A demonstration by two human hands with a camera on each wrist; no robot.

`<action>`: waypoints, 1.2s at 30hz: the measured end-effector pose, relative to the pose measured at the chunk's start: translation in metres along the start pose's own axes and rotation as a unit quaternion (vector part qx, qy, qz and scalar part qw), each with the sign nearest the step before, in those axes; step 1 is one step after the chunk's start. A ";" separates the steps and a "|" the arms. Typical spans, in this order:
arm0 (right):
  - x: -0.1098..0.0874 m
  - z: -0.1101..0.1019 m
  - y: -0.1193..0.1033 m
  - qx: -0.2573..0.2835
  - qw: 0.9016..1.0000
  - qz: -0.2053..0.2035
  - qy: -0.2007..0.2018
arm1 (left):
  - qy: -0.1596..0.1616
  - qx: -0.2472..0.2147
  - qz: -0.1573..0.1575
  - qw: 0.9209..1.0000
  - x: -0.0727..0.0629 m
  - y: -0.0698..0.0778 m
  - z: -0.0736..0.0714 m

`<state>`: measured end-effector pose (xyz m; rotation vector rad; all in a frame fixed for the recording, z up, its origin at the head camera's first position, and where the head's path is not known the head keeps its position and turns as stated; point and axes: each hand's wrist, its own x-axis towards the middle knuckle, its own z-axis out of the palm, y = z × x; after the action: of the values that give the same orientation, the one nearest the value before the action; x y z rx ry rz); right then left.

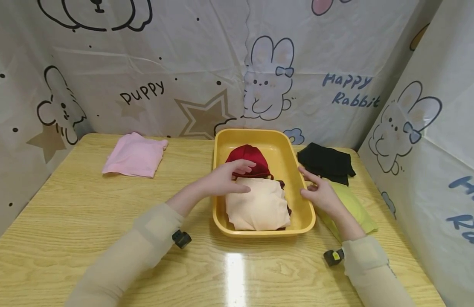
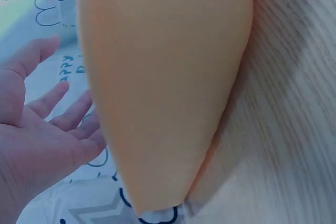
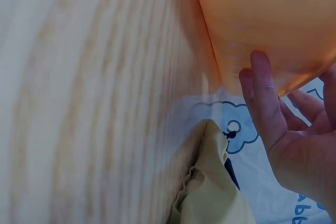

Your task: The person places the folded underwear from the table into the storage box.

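Note:
A yellow rectangular tub (image 1: 260,233) stands on the table between my hands. In its near half lies a folded cream cloth (image 1: 257,209), with dark edges of another cloth showing under it. A dark red folded cloth (image 1: 246,154) lies farther back in the tub. My left hand (image 1: 224,178) reaches over the tub's left side, fingers loosely spread above the two cloths, nothing in its grasp. At the right rim is my right hand (image 1: 324,195); in the right wrist view its extended fingers (image 3: 262,77) lie along the tub's outer wall, partly overlapping it.
A pink folded cloth (image 1: 135,157) lies at the back left of the table (image 1: 106,213). Right of the tub are a black cloth (image 1: 327,162) and a yellow-green cloth (image 1: 357,209), the latter partly under my right forearm. Printed sheets (image 1: 206,64) hang behind and at both sides.

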<state>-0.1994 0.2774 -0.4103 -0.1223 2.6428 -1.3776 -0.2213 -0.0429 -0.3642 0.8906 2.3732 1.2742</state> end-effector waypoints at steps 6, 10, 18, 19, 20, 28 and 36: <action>0.000 0.001 -0.002 -0.006 1.000 0.001 0.000 | 0.022 -0.008 0.000 1.000 -0.009 0.006 -0.008; 0.001 0.001 -0.003 -0.013 1.000 0.005 0.001 | 0.034 0.003 0.002 0.999 -0.016 0.010 -0.014; 0.001 0.001 0.000 0.002 1.000 -0.015 0.004 | 0.064 0.013 0.014 0.998 -0.030 0.019 -0.026; 0.001 0.001 0.000 0.002 1.000 -0.015 0.006 | 0.069 0.014 0.017 0.997 -0.032 0.020 -0.027; 0.000 0.002 0.000 0.000 1.000 -0.014 0.007 | 0.072 0.016 0.020 0.997 -0.033 0.021 -0.029; -0.002 0.003 -0.001 -0.027 0.999 -0.006 0.020 | 0.085 0.007 0.017 0.996 -0.047 0.025 -0.039; -0.001 0.004 -0.002 -0.023 0.999 -0.007 0.022 | 0.119 0.007 0.028 0.993 -0.063 0.027 -0.054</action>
<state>-0.1974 0.2736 -0.4109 -0.1171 2.7142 -1.3400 -0.1917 -0.1072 -0.3127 0.8559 2.5556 1.4608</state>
